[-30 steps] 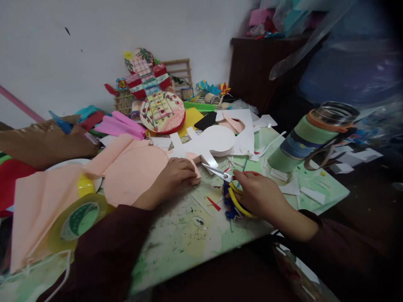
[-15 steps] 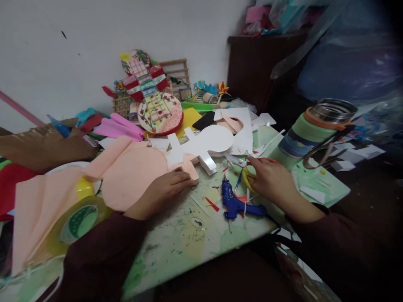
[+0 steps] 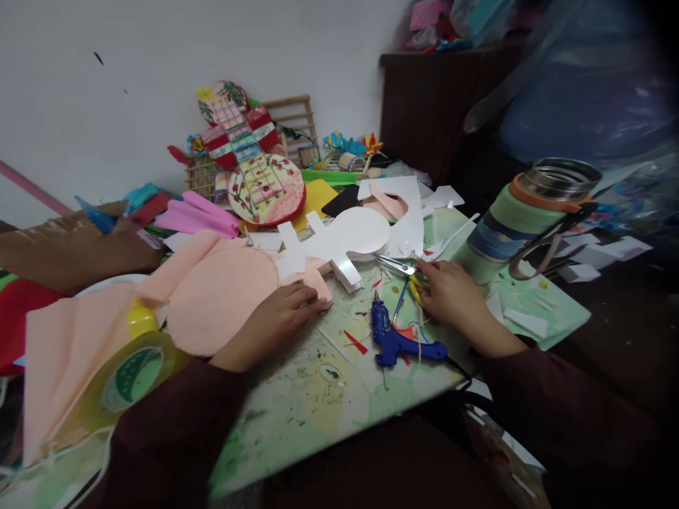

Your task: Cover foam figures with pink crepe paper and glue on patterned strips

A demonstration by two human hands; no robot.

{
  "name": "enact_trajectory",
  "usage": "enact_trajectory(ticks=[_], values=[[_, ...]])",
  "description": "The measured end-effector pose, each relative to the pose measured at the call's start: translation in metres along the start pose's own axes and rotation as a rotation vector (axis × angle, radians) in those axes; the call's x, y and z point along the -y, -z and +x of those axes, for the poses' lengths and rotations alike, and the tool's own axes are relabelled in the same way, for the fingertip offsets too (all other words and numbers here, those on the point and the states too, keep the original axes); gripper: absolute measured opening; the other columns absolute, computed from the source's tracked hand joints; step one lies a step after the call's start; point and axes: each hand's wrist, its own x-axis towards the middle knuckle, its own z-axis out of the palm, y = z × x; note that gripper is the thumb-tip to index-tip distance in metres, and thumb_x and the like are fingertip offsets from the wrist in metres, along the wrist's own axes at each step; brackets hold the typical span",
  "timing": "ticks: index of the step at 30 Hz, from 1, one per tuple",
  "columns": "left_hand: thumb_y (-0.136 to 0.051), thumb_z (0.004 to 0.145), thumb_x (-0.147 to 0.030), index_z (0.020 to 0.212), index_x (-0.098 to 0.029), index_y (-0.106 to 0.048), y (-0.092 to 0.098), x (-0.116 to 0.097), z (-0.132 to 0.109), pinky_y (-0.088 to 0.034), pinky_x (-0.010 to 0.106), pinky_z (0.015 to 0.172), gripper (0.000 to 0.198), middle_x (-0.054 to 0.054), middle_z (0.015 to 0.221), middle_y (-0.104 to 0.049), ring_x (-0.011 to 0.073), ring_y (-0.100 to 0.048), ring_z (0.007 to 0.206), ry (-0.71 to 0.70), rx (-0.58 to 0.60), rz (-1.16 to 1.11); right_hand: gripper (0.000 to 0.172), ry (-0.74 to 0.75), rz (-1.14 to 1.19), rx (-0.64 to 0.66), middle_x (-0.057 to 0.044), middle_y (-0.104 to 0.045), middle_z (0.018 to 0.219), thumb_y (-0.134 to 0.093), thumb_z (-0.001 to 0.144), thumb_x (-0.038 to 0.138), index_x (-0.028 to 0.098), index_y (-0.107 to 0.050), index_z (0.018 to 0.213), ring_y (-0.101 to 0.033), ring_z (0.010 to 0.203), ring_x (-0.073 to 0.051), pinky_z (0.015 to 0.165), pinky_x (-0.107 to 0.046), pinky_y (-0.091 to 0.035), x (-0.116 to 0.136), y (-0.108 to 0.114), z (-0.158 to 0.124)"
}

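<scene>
The fingers of my left hand [image 3: 286,311] are pressed together on a folded peach paper piece [image 3: 317,279]. This piece lies against a white paper cutout [image 3: 312,244] with round ends and folded tabs. A large peach paper circle [image 3: 223,297] is beside that hand, partly under my wrist. On the right, my right hand [image 3: 450,297] is closed on scissors [image 3: 397,266]. Their metal blades point left towards the white cutout, and a yellow handle shows under my fingers. A blue glue gun [image 3: 392,339] lies just below the scissors, its nozzle pointing up and away.
A green bottle [image 3: 509,226] without a lid stands at the right. Clear tape [image 3: 132,378] lies at the left on peach paper. Behind are a painted guitar-like craft [image 3: 265,187], pink paper [image 3: 199,214] and white offcuts [image 3: 408,237]. Red scraps [image 3: 355,342] dot the green table [image 3: 297,424].
My right hand has shifted slightly left and now covers the red scissor handle that showed before. My left hand stays on the peach paper. The whole view has shifted a little.
</scene>
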Motion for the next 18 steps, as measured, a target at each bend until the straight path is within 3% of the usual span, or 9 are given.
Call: enact_trajectory(ticks=[3, 8, 11, 13, 18], values=[[-0.042, 0.097, -0.021, 0.123, -0.023, -0.059, -0.002, 0.0, 0.0, -0.05, 0.041, 0.078, 0.031, 0.012, 0.108, -0.064, 0.0231, -0.059, 0.098, 0.017, -0.039, -0.022, 0.051, 0.002, 0.012, 0.007, -0.018, -0.063, 0.109, -0.051, 0.086, 0.028, 0.015, -0.05, 0.136, -0.054, 0.103, -0.031, 0.08, -0.036, -0.04, 0.0, 0.006, -0.003], [-0.045, 0.096, -0.025, 0.109, -0.02, -0.066, 0.003, -0.001, 0.008, -0.049, 0.038, 0.074, 0.026, 0.011, 0.099, -0.066, 0.0216, -0.061, 0.091, 0.018, -0.094, -0.061, 0.045, 0.036, 0.004, -0.123, -0.018, -0.061, 0.109, -0.054, 0.088, 0.038, 0.011, -0.056, 0.123, -0.05, 0.105, -0.032, 0.085, -0.039, -0.04, 0.023, 0.029, -0.032], [-0.048, 0.094, -0.026, 0.101, -0.017, -0.066, 0.006, 0.0, 0.016, -0.048, 0.036, 0.073, 0.022, 0.011, 0.093, -0.066, 0.0207, -0.06, 0.087, 0.041, -0.092, -0.104, 0.047, 0.167, 0.071, -0.01, -0.015, -0.061, 0.102, -0.057, 0.084, 0.055, 0.013, -0.062, 0.106, -0.052, 0.1, -0.031, 0.086, -0.04, -0.041, 0.048, 0.035, -0.054], [-0.05, 0.093, -0.028, 0.1, -0.016, -0.064, 0.008, 0.002, 0.022, -0.048, 0.034, 0.072, 0.02, 0.01, 0.092, -0.065, 0.0202, -0.058, 0.085, 0.081, -0.074, -0.143, 0.045, 0.186, 0.103, 0.074, -0.013, -0.061, 0.099, -0.06, 0.082, 0.057, 0.015, -0.062, 0.099, -0.053, 0.098, -0.03, 0.086, -0.039, -0.042, 0.06, 0.033, -0.063], [-0.046, 0.092, -0.02, 0.08, -0.017, -0.06, 0.009, 0.007, 0.034, -0.046, 0.032, 0.072, 0.019, 0.006, 0.083, -0.061, 0.0179, -0.055, 0.081, 0.043, -0.002, -0.207, 0.029, 0.197, 0.192, 0.194, -0.011, -0.061, 0.096, -0.054, 0.086, 0.042, 0.015, -0.061, 0.095, -0.054, 0.095, -0.027, 0.086, -0.038, -0.042, 0.068, 0.028, -0.067]])
